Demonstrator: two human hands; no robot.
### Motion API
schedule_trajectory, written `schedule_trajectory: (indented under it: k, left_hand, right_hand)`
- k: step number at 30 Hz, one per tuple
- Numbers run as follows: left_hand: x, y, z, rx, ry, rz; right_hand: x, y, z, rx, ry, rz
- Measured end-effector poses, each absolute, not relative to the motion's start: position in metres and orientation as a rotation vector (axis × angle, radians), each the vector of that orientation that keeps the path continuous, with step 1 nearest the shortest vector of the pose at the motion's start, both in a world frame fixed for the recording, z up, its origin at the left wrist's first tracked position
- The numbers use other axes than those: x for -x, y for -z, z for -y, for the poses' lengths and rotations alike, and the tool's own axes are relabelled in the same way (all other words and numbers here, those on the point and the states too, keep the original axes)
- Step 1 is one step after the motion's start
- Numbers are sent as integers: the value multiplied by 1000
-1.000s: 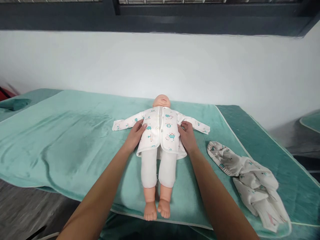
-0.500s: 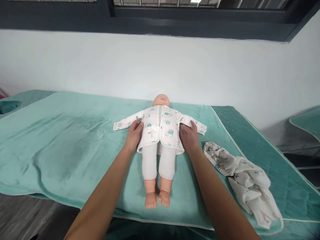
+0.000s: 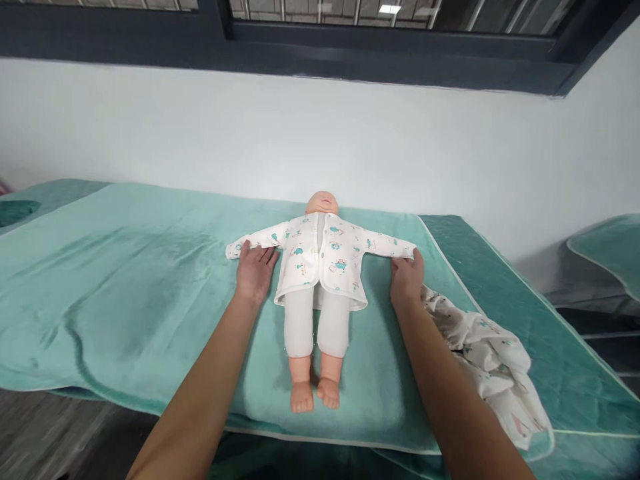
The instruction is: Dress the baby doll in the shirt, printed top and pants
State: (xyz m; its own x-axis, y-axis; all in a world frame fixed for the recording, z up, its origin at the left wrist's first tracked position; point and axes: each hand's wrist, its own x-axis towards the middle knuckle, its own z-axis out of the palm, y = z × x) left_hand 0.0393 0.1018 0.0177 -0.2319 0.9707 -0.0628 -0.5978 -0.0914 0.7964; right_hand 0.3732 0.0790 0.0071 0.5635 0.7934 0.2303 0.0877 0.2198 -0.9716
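A baby doll (image 3: 301,387) lies on its back, feet toward me, its bare feet showing below white legs. It wears a white printed jacket (image 3: 341,257) whose front edges meet down the middle. Both sleeves stretch out sideways. Against the lower edge of the sleeve on the left rests my left hand (image 3: 254,272), fingers apart and touching the cloth. My right hand (image 3: 407,277) is closed on the cuff of the other sleeve, with its fingertips partly hidden. The doll's hands are not visible.
A crumpled white printed garment (image 3: 495,353) lies at the right, partly behind my right forearm. Green bedding (image 3: 140,287) covers the bed under the doll. Behind it rises a white wall (image 3: 250,133) below a dark window frame (image 3: 375,57).
Both hands have moved outward from the jacket's sides along the sleeves. My right hand has reached the cuff and taken hold; that sleeve now lies straighter.
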Motion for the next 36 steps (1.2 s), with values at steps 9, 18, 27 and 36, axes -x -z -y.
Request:
schedule_trajectory:
  k: [9,18,27,36]
  left_hand:
    - [-53,-25,-62,-1141,-1339,-1113]
    - [-42,-11,69,-1814,-1129,-1043]
    - [-45,-1,84,-1521,-1333,-1120]
    - [-57,-25,-46,-816,-1369,-971]
  right_hand:
    - [-349,-19,60,1759,247,1719]
    - [-406,-38,136,2227,636,1718]
    - [-362,-70,92,1722,-335,1327]
    - [-326,-70,-6,1529,-807,1203]
